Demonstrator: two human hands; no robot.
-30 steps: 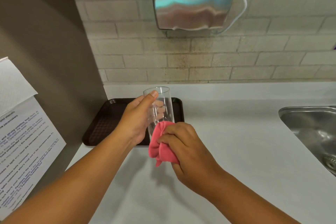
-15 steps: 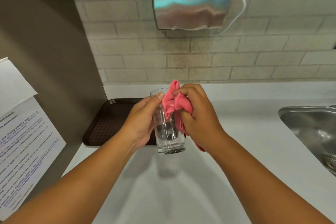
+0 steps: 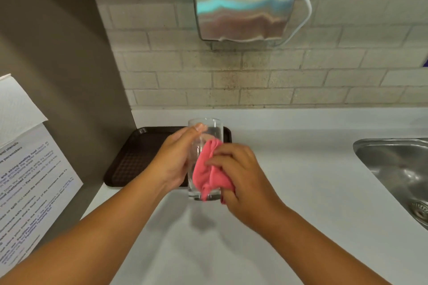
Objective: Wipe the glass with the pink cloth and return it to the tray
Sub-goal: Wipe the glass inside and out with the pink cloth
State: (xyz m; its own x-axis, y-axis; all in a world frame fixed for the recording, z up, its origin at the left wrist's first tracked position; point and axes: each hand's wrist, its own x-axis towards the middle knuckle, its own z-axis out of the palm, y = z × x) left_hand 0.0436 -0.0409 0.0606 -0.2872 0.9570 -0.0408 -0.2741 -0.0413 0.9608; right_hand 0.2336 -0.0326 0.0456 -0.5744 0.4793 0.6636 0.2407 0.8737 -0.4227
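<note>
From the camera on my head, the glass (image 3: 205, 146) is the thing to steer by. My left hand (image 3: 176, 162) is wrapped around its left wall, thumb up near the rim, holding it upright in the air just in front of the brown tray (image 3: 139, 157), which lies behind and to the left of the glass in the counter's corner. My right hand (image 3: 234, 169) is closed on the pink cloth (image 3: 208, 173), pressing it against the right and front of the glass, low on the body.

Half a second ago that cloth was bunched up at the rim; now it has slid down to the lower wall, nearly to the base (a second ago it was down low too, so I read this as up-and-down strokes). The glass itself has hardly moved. I take that to mean I am still mid-wipe on the outside, with the return to the tray yet to come.

Right of the glass, well apart, is the steel sink (image 3: 398, 169); above it on the brick wall hangs a metal hand dryer (image 3: 243, 7). The white counter (image 3: 301, 192) below the glass is bare.
</note>
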